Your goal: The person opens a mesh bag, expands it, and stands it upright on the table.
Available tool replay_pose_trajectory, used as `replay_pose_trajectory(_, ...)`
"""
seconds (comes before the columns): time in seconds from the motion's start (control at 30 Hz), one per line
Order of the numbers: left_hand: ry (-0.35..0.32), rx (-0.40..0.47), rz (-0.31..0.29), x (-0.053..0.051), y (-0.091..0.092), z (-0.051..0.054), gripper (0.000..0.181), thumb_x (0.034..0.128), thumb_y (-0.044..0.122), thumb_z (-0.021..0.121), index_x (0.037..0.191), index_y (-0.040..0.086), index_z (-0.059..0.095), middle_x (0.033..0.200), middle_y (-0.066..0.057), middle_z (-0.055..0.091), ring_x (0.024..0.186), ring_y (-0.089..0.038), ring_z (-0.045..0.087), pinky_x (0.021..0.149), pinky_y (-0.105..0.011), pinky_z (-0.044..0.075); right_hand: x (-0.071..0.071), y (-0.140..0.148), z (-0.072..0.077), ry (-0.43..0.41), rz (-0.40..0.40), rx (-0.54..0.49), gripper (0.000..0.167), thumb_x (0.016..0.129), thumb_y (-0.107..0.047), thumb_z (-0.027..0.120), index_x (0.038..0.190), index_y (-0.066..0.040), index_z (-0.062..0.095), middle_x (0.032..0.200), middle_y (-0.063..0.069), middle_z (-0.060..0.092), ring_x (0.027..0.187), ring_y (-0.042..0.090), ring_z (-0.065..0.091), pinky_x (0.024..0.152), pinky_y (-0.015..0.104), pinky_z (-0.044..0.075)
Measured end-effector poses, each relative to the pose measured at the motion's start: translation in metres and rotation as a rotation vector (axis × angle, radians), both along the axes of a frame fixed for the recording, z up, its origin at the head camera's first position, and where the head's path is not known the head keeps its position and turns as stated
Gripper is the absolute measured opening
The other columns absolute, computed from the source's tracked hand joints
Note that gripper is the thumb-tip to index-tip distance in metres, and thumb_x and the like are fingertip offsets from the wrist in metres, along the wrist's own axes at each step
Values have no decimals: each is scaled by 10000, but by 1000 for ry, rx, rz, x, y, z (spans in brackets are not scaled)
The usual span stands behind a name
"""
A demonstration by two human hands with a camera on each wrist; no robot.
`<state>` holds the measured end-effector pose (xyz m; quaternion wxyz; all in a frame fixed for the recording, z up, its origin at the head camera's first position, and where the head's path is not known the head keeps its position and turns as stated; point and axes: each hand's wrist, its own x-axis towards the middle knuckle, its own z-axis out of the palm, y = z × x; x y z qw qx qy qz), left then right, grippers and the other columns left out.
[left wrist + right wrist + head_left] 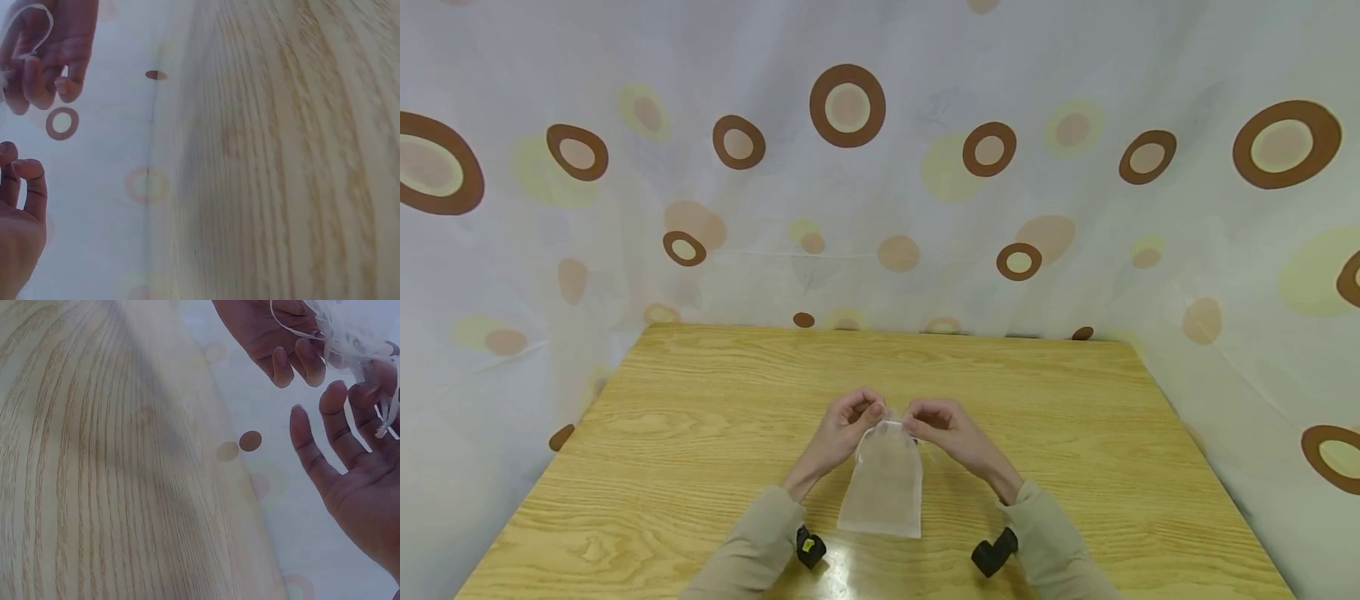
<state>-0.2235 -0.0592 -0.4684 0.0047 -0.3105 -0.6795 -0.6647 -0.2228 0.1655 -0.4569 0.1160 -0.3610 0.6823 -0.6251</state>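
A sheer white drawstring pouch (883,492) hangs between the two hands in the head view, its gathered mouth up and its flat bottom toward the person. My left hand (844,429) pinches the mouth at its left side between thumb and fingers. On the other side, my right hand (953,433) pinches the mouth in the same way. In the right wrist view, the bunched gauzy top (347,344) shows by the fingers, with a thin white cord and its knotted end (382,430) dangling. The left wrist view shows a loop of cord (49,22) across the right hand.
A wood-grain table (700,400) lies under the hands. Behind it and along both sides hangs a pale curtain (910,200) with brown and yellow circles. A black wrist device sits at each sleeve, left (809,548) and right (992,553).
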Motion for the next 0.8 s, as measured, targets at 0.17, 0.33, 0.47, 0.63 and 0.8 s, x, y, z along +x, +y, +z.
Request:
replay_pose_trajectory(0.17,10,1,-9,0,0,-1,367,1036,285,529,1008,-73,602,863,-84,659,738,3,575,670,-185,487,1,0,0,-63,26,60,251,1065,-151,508,1015,70,614,922,-81,635,830,41,583,827,270,530)
replay_pose_trajectory(0.33,21,-10,-26,0,0,-3,331,1042,255,523,1019,-63,608,881,-273,630,723,3,573,649,-189,488,2,1,-1,-75,63,71,235,1069,-141,495,979,58,583,875,-66,594,786,132,555,787,342,511)
replay_pose_trajectory(0.47,35,-30,-34,0,0,-3,304,1043,240,527,1009,-49,616,868,-189,650,714,11,552,644,-176,466,2,2,1,-71,94,59,229,1071,-115,479,944,61,554,853,-67,574,779,136,532,768,340,484)
replay_pose_trajectory(0.63,38,-44,-79,-1,-1,-2,315,1048,238,528,998,-61,609,817,38,591,677,12,485,620,-171,419,2,4,4,-87,117,52,259,1070,-123,477,904,72,520,822,-74,547,780,74,500,763,284,441)
replay_pose_trajectory(0.8,-28,-57,-136,0,-5,2,298,1041,193,563,1022,-103,580,778,86,576,659,-14,473,637,-180,414,1,7,3,-43,81,74,296,1070,-117,475,843,73,490,756,79,448,724,164,425,713,343,371)
